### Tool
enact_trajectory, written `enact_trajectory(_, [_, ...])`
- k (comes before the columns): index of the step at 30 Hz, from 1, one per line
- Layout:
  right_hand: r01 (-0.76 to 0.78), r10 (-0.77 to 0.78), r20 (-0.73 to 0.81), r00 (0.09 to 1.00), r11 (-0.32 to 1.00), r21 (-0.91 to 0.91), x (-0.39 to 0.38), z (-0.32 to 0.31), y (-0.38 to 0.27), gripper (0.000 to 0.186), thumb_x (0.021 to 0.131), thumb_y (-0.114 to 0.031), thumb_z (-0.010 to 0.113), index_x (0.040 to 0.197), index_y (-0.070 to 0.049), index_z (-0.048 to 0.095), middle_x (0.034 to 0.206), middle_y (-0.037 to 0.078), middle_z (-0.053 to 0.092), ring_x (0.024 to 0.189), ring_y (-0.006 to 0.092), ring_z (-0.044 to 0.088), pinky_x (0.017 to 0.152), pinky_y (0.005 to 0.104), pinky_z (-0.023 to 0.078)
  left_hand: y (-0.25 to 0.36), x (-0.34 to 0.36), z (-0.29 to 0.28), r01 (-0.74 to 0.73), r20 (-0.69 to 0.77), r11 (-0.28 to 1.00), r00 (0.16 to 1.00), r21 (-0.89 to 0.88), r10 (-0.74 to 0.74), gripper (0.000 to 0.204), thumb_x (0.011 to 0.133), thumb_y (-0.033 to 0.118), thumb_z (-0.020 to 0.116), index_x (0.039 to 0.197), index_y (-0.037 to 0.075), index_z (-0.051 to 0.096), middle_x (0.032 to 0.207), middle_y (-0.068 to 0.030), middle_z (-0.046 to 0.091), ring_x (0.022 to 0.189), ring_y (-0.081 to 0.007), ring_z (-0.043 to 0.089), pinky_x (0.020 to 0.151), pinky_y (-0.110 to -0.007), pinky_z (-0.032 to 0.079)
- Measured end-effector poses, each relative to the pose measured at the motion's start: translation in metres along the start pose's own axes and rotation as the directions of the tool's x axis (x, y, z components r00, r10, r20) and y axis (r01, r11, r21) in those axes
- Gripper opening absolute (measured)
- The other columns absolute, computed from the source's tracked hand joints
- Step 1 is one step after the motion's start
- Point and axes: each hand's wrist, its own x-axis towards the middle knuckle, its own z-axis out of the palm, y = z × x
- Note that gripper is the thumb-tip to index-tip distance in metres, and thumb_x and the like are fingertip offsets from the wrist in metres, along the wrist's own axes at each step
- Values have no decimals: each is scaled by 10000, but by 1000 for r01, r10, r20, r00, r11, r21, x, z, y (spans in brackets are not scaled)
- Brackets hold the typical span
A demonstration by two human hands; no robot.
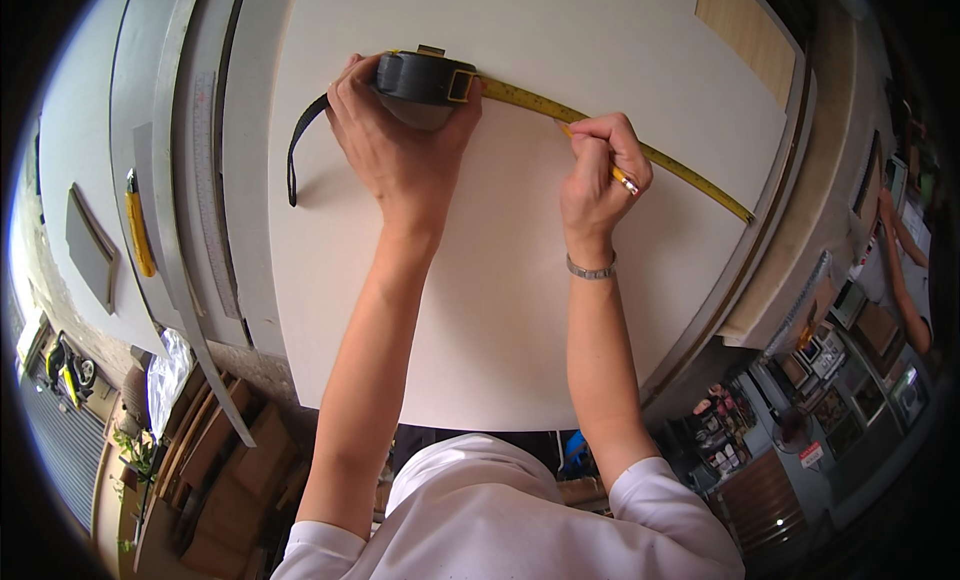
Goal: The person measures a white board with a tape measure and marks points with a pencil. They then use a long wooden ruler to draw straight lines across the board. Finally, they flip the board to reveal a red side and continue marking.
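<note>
Right hand (600, 180) over white board (500, 320); cluttered room (840, 390).

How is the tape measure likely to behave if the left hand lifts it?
The yellow blade may flex and spring, being thin and extended well out of the case. The case is probably the heavy end, bulky beside that slim strip. The black strap looks floppy, trailing in a loose curve.

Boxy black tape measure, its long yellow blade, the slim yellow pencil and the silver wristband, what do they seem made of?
Black tape measure: probably plastic or rubber, matte, from its dull side.
Yellow blade: likely coated metal, thin and stiff-looking.
Yellow pencil: probably painted wood, by its smooth yellow shaft.
Silver wristband: apparently shiny metal, light glinting off its links.
</note>
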Motion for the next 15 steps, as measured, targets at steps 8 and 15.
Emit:
enact_trajectory(8, [-300, 341, 25, 940, 787, 540, -12, -53, -10, 144, 901, -43, 513, 945, 2, 643, 783, 99, 649, 627, 142, 563, 581, 260, 426, 1, 2, -6, -3, 21, 1000, 1000, 0, 3, 774, 663, 338, 943, 1209, -26, 531, 1129, -178, 573, 1133, -389, 543, 977, -493, 440])
enact_trajectory(15, [-80, 180, -380, 908, 961, 263, -95, -226, -66, 238, 1008, -171, 547, 1167, 2, 583, 824, 117, 660, 719, 173, 605, 696, 290, 487, -4, -75, -84, 56, 101, 990, 994, -126, -44, 843, 619, 276, 980, 1281, -38, 561, 1197, -185, 639, 1123, -369, 619, 1048, -465, 466])
